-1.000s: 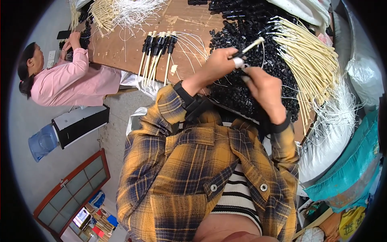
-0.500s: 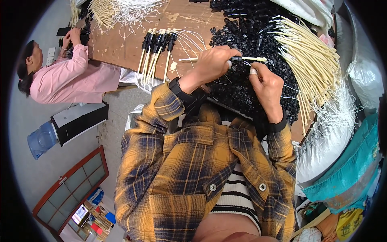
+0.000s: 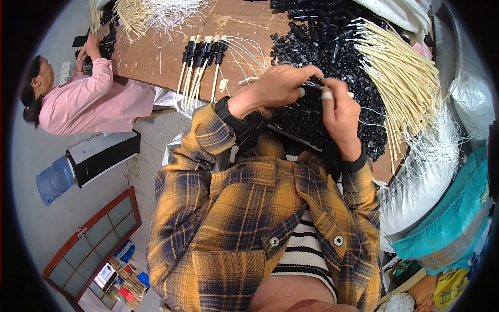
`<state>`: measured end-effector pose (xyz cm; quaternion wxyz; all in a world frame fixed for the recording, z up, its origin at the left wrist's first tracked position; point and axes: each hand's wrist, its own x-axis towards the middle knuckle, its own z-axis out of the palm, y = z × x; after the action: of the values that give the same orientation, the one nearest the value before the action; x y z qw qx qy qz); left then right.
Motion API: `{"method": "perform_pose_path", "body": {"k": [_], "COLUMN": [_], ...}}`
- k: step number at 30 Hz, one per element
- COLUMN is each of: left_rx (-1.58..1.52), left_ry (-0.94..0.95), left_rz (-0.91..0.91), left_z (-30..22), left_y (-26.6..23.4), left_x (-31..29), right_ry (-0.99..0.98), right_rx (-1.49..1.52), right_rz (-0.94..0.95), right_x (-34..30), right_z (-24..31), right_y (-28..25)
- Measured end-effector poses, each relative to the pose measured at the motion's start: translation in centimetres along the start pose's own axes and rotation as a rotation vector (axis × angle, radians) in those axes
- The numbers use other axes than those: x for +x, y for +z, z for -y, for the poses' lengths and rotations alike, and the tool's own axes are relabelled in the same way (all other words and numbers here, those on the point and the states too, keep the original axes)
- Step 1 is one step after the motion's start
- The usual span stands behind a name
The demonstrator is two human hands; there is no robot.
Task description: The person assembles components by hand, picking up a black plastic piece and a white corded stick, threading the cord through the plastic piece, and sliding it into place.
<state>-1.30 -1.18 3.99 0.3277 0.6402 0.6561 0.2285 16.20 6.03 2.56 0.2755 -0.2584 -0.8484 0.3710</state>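
My left hand (image 3: 283, 86) is closed around a thin cream rod (image 3: 248, 80) with a white cord, above a heap of small black plastic parts (image 3: 301, 122). Close against it, my right hand (image 3: 342, 112) is closed in a pinch by the rod's other end, with a white cord (image 3: 371, 110) trailing from it. A wrap covers one fingertip. The fingers of both hands nearly meet and hide the black fitting on the rod. Left of my hands, several finished-looking rods with black fittings (image 3: 205, 52) lie side by side, their white cords curving right.
A bundle of cream rods (image 3: 400, 78) with white cords lies at the right. Larger black fittings (image 3: 312, 15) are piled at the back. More rods (image 3: 132, 18) lie far left on the brown table (image 3: 241, 23), near a person in pink (image 3: 88, 99). Sacks (image 3: 442, 203) stand at the right.
My right hand has moved up and left against my left fingers. The rod has tilted, its right end dropping, and the black fitting on it has become hidden.
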Motion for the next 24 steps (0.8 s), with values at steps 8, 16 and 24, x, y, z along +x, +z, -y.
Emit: {"method": "perform_pose_path", "body": {"k": [8,16,24], "left_rx": [-0.226,-0.159,0.116], "left_ry": [0.280,0.413,0.006], "left_rz": [-0.285,-0.562,-0.681], "left_z": [1.3,0.9,8.4], "left_y": [1.0,1.0,-0.1], "left_x": [0.4,-0.1,1.6], "right_ry": [-0.046,-0.030,0.226], "right_rx": [-0.067,0.181,0.102], "right_rz": [0.082,0.025,0.030], "right_x": [0.1,0.5,-0.4], "right_z": [-0.6,0.1,-1.4], "right_y": [-0.3,-0.1,-0.3]}}
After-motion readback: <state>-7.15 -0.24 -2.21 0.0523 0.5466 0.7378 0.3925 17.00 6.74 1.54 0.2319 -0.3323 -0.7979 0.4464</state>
